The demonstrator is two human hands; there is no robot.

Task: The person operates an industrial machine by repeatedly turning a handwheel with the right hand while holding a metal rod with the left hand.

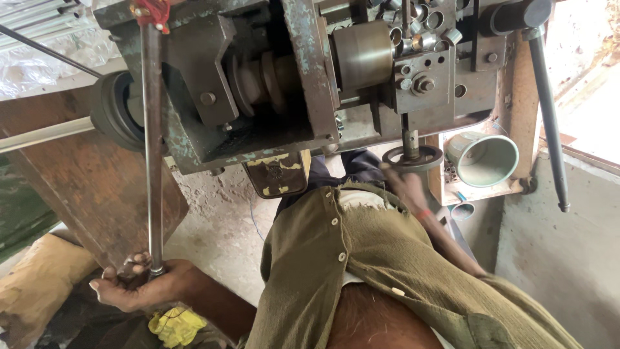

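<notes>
My left hand point(139, 284) is closed around the lower end of a long thin metal rod point(153, 148) that runs up to a red fitting at the top of the grey-green machine point(271, 84). My right hand point(402, 184) reaches up under the machine, blurred, touching a round metal ring point(413, 157) on a vertical spindle. Whether its fingers grip the ring is unclear. My olive buttoned shirt point(387, 265) fills the lower middle of the view.
A green metal cup point(484, 158) lies on its side on a small shelf right of the spindle. A black lever point(549, 110) hangs down at the right. A rusty brown panel point(84, 181) stands at left, and a yellow cloth point(175, 325) lies below my left wrist.
</notes>
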